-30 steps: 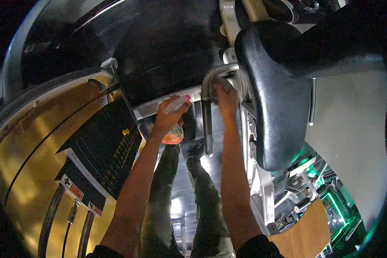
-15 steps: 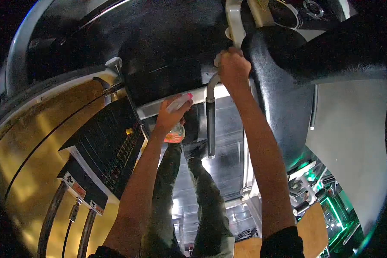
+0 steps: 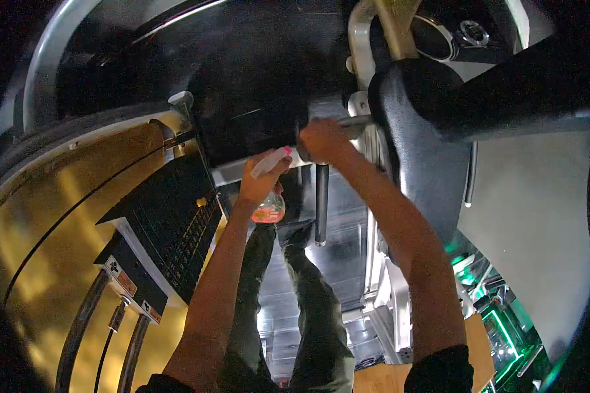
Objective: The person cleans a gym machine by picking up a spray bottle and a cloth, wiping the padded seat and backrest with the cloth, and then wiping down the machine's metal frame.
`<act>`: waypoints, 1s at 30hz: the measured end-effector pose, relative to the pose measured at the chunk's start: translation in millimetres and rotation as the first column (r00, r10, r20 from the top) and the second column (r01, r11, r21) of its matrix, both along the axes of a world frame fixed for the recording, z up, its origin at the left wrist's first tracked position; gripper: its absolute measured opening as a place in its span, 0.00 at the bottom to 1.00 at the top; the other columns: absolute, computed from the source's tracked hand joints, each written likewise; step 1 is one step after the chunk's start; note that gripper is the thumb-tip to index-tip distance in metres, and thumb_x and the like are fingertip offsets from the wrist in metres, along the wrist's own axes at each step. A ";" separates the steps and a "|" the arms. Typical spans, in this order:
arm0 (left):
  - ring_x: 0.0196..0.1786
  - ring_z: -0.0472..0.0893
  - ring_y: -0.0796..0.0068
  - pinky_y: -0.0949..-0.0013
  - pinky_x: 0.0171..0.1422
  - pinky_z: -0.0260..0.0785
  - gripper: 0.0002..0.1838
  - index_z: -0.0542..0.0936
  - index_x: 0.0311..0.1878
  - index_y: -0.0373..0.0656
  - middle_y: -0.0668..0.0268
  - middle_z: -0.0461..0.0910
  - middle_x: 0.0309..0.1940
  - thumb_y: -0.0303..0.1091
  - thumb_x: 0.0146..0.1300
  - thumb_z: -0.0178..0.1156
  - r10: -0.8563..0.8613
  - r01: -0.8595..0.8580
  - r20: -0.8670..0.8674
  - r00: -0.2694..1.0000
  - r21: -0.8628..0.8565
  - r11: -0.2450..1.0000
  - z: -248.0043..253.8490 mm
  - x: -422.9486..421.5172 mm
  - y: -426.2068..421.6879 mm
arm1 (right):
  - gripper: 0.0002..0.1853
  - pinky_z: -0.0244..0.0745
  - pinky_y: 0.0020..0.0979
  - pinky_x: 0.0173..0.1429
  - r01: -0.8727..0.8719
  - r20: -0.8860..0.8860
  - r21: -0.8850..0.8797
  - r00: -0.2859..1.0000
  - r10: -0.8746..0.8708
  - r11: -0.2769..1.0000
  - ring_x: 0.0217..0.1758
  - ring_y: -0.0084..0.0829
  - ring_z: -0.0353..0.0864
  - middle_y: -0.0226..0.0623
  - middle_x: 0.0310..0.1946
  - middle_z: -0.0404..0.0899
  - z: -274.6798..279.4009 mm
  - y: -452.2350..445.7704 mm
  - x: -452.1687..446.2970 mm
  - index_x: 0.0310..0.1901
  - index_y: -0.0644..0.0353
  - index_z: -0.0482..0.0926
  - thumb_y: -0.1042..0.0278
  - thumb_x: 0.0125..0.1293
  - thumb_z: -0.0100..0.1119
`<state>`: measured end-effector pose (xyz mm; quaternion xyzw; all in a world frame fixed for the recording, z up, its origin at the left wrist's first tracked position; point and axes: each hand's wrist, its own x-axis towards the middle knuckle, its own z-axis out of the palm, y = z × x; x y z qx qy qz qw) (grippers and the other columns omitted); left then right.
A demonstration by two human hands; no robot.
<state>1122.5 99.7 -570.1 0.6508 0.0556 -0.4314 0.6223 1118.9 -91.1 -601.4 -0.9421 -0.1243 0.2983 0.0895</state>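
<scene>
My left hand (image 3: 258,182) is closed around the neck of a clear spray bottle (image 3: 269,213), which has a white head with a pink nozzle and an orange label. To its right, my right hand (image 3: 324,140) wraps the bent metal part of an exercise machine's handle bar (image 3: 356,124). From that bend a black grip (image 3: 321,204) hangs straight down. The palm side of my right hand is hidden, so I cannot make out whether a cloth lies under it.
A black padded cushion (image 3: 432,170) stands right of the handle. On the left are a black weight stack (image 3: 167,219) and a yellowish panel (image 3: 39,262). My legs (image 3: 318,314) stand on the dark floor below. Green lights (image 3: 504,337) glow at lower right.
My right hand has moved down and left along the handle bar, from its upper part to the bend above the black grip. The spray bottle stays in my left hand, and the view has shifted slightly.
</scene>
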 end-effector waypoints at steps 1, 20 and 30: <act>0.15 0.74 0.81 0.76 0.18 0.67 0.11 0.81 0.40 0.39 0.69 0.77 0.23 0.38 0.62 0.62 0.006 -0.001 0.091 0.996 -0.054 0.999 1.7 0.6 0.3 | 0.08 0.78 0.46 0.42 -0.006 0.054 -0.028 0.999 0.008 1.000 0.37 0.43 0.84 0.44 0.30 0.84 -11.1 5.4 -10.1 0.28 0.56 0.85 0.64 0.49 0.60; 0.17 0.73 0.82 0.76 0.19 0.66 0.08 0.81 0.43 0.39 0.68 0.79 0.27 0.30 0.61 0.62 0.045 -0.042 0.073 0.996 -0.046 0.998 145.5 -18.8 17.5 | 0.20 0.75 0.37 0.52 0.706 -0.310 0.680 0.522 -0.795 0.198 0.47 0.38 0.82 0.40 0.44 0.82 122.6 22.7 -102.3 0.51 0.58 0.78 0.63 0.57 0.64; 0.17 0.74 0.83 0.76 0.20 0.65 0.07 0.80 0.41 0.39 0.70 0.77 0.24 0.29 0.62 0.61 0.007 0.046 0.371 0.928 -0.134 0.990 327.9 -44.7 8.3 | 0.16 0.73 0.29 0.51 0.285 -0.876 0.481 0.115 -0.468 -0.829 0.48 0.28 0.78 0.33 0.44 0.78 349.9 24.1 -199.0 0.52 0.60 0.75 0.72 0.61 0.57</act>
